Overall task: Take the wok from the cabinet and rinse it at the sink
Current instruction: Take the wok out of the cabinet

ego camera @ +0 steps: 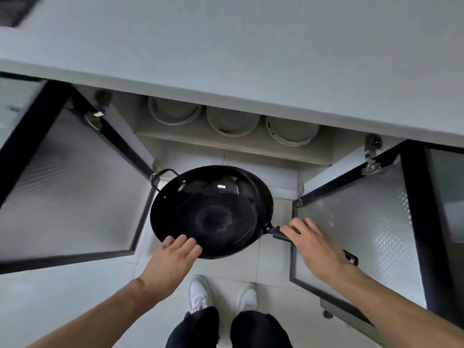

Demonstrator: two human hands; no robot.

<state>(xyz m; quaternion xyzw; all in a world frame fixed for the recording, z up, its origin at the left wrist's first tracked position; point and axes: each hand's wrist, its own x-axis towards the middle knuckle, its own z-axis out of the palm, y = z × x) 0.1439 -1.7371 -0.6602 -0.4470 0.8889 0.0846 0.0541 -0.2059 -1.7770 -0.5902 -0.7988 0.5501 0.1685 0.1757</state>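
Black steel fills the middle of the view: the wok (211,212) hangs level in front of the open cabinet (226,151), clear of its lower shelf and above the tiled floor, with both glass doors swung wide. The right hand (316,242) lies over the long handle (278,233), fingers reaching along it toward the bowl; whether they are wrapped tight underneath cannot be told from above. The left hand (175,252) steadies the near rim, straight fingers resting on the edge. Three stacks of white bowls (232,121) sit on the upper shelf, untouched. No sink is in view, so the rinse seems yet to come. To carry well, the grip on the handle should probably close fully before the supporting hand lets go, and the pan should be kept flat and drawn straight back, since the right door (356,222) stands just beside the handle and the looped helper handle (163,175) sits near the left door's edge.
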